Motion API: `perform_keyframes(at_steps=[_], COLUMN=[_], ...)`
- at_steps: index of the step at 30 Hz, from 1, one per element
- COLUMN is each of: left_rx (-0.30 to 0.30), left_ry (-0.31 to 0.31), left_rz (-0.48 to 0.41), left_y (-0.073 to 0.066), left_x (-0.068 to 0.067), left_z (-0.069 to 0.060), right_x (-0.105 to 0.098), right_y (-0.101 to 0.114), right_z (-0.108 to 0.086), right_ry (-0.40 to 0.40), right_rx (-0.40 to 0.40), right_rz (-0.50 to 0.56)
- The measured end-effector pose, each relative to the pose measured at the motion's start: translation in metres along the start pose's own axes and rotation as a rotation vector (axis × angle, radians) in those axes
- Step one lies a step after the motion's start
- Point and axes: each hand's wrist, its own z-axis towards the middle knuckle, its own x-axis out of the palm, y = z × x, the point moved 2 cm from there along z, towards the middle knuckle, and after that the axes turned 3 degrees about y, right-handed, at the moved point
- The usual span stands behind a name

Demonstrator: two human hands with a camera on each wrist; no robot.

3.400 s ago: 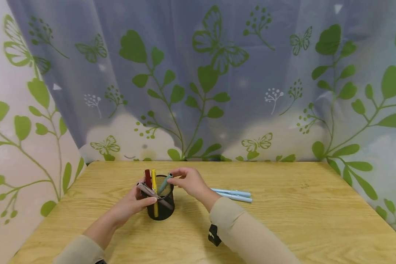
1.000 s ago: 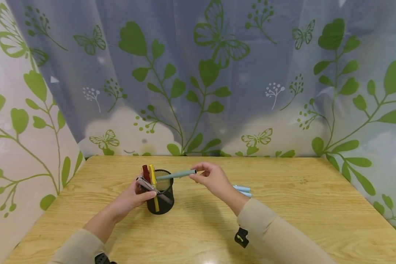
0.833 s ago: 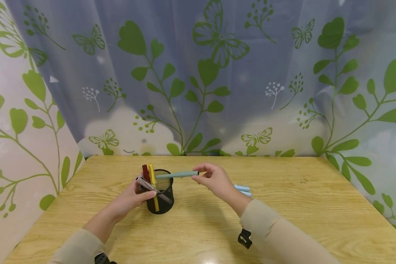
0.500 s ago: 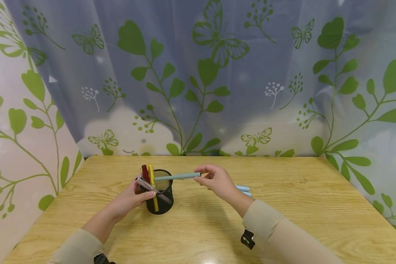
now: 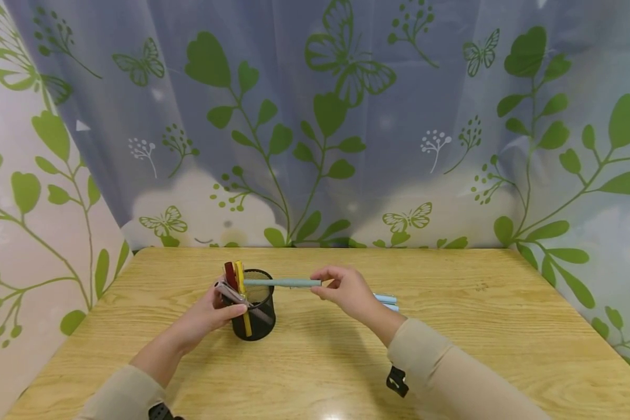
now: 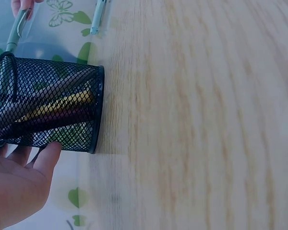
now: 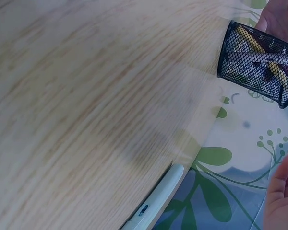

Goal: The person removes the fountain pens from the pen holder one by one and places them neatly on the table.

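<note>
Head shows green pen (image 5: 283,282) — right wrist, barely

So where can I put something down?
Bare table runs from the light-blue pens to its right edge, and between the sleeves, before the black mesh pen cup. That cup's crowded: left hand, red pen, yellow pen, gray pen, and right hand holding green pen.

Pen holder (image 5: 261,322): metal mesh. Green pen (image 5: 289,283): smooth plastic. Counter (image 5: 451,338): wood-grained, slight gloss. Backdrop (image 5: 399,163): creased; cloth or film, unclear.
</note>
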Motion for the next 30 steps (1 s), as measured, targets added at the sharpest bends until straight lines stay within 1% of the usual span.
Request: perform_keyframes(at_steps=[4, 13, 21, 30], left_rx=[-0.008, -0.004, -0.009, -0.002], left_ry=[0.003, -0.016, -0.018, -0.019], left_rz=[0.000, -0.001, -0.007, 0.001], left_y=[-0.0008, -0.0027, 0.0007, -0.0012], left_x=[-0.0007, 0.0020, -0.0003, -0.0011], left_z=[0.0010, 0.0001, 0.0001, 0.0016], right_x=[-0.0004, -0.0011, -0.0016, -0.0071], right_y=[-0.0012, -0.0039, -0.0070, -0.0069], right_z=[-0.0003, -0.0014, -0.0029, -0.0022], right_ry=[0.005, 0.008, 0.002, -0.001], right_rx=[-0.006, -0.002, 0.011, 0.040], right_rz=[-0.019, -0.006, -0.003, 0.006])
